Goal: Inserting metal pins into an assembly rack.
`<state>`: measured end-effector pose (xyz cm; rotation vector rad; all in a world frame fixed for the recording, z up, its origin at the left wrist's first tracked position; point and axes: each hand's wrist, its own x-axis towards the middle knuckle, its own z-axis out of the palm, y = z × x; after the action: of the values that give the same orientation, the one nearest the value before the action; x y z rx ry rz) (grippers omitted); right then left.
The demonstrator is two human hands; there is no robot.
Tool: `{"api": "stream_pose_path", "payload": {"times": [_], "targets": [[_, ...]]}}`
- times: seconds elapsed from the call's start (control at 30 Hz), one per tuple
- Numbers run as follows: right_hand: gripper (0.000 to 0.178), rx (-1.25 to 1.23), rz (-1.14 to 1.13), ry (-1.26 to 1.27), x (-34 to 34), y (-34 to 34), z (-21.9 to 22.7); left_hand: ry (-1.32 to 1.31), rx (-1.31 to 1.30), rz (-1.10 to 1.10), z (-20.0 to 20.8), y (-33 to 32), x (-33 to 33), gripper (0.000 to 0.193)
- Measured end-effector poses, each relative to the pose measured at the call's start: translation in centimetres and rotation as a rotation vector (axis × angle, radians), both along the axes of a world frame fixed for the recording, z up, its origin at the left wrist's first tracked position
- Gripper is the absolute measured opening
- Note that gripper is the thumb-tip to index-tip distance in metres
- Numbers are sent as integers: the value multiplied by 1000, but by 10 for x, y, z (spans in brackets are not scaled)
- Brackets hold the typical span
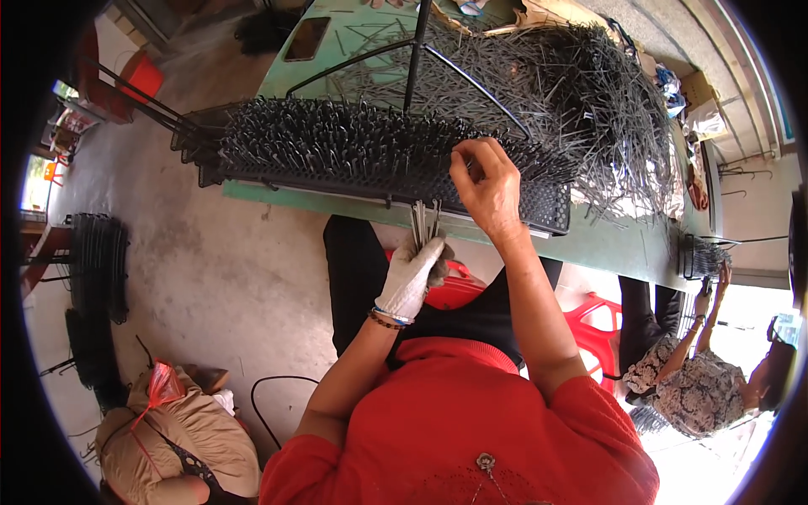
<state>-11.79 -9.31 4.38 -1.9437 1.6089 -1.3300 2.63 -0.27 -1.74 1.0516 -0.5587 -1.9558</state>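
My left hand [411, 278], in a white glove, is closed round a small bundle of thin grey metal strips [421, 220] that stick up just in front of the rack. My right hand [488, 187] is bare and hovers over the right part of the rack, thumb and fingers curled together; whatever they pinch is too small to make out. The long black perforated rack [545, 209] lies along the table's near edge. Dense upright black pins [337, 143] fill most of it, while bare holes show at its right end.
A tangled heap of loose dark strips [581, 109] covers the green table [623, 244] behind the rack. A black rod frame [412, 80] rises over it. A phone [307, 39] lies far left. At right, a co-worker's hands [715, 278] touch another small rack [700, 255].
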Motion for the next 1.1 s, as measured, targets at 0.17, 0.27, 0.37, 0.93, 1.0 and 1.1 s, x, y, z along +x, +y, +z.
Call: {"api": "stream_pose_path", "payload": {"times": [0.17, 0.27, 0.37, 0.93, 1.0, 1.1], "targets": [[9, -91, -11, 62, -1, 0, -11, 53, -23, 21, -4, 3, 3, 17], [10, -265, 3, 284, -4, -2, -15, 44, 19, 14, 0, 2, 3, 17], [12, -205, 20, 224, -2, 2, -7, 41, 23, -18, 4, 2, 4, 18], [16, 489, -71, -585, -33, 49, -3, 34, -9, -46, 14, 5, -18, 18], [16, 440, -104, -572, -33, 46, 6, 22, 19, -50, 8, 3, -18, 17], [18, 137, -173, -601, -29, 37, 8, -13, 49, -70, 15, -1, -22, 17]]}}
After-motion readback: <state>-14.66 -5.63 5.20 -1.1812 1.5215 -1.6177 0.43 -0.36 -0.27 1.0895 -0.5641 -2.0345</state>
